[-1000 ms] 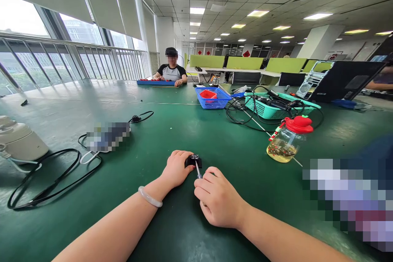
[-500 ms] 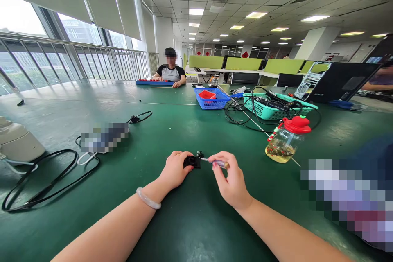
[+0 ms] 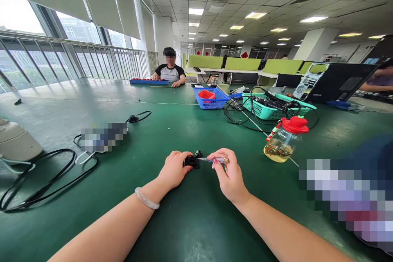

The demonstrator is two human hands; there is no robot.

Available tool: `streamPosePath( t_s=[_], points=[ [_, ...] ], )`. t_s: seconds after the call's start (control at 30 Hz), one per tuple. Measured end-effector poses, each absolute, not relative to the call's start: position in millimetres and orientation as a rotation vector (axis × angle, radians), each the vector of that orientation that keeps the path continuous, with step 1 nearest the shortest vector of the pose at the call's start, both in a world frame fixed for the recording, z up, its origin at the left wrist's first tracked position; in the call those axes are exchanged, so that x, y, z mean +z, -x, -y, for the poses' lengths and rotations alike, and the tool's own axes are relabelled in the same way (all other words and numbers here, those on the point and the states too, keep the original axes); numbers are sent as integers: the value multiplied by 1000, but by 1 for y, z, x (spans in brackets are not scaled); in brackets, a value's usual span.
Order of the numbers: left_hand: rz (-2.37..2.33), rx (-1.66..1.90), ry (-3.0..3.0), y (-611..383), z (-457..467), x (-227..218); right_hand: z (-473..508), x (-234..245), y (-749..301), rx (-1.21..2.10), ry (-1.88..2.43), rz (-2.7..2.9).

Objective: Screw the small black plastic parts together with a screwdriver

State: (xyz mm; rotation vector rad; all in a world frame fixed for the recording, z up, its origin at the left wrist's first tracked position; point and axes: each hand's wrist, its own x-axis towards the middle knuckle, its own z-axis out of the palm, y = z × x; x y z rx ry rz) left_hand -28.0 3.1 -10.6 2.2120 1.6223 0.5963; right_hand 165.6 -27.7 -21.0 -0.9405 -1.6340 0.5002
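My left hand (image 3: 175, 170) is closed on a small black part (image 3: 193, 162), thumb and fingers gripping its left side on the green table (image 3: 184, 131). A bit of shiny dark metal (image 3: 198, 153) sticks up at the part's back edge; its details are too small to make out. Between the thumb and fingers of my right hand (image 3: 229, 174) lies a screwdriver (image 3: 219, 160) with a clear purplish handle. Its thin shaft points left, and the tip meets the black part near the metal bit. A pale bangle (image 3: 146, 199) circles my left wrist.
To the right stands a red-lidded bottle (image 3: 285, 139). Behind it are a teal basket (image 3: 264, 110) of cables and a blue basket (image 3: 211, 100). A black cord (image 3: 66, 176) and a white device (image 3: 18, 141) lie left. A person (image 3: 170, 69) sits at the far end.
The screwdriver has tilted to a more level angle, and its tip has come up against the black part. My left hand keeps its grip. The far blue tray has shifted left.
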Motion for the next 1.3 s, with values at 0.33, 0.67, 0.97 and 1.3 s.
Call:
streamPosePath(
  t_s=[0.33,0.67,0.97,1.3],
  points=[
    [-1607,590,-2245,29,-5,-13,26,-21,-165,546,996,1630],
    [-1548,572,-2359,32,-6,-17,36,-15,-165,473,904,1748],
    [-1508,540,-2380,30,-4,-16,43,-13,-160,415,814,1928],
    [-1512,535,-2386,28,-1,-12,39,-14,-164,377,873,1739]
  ],
)
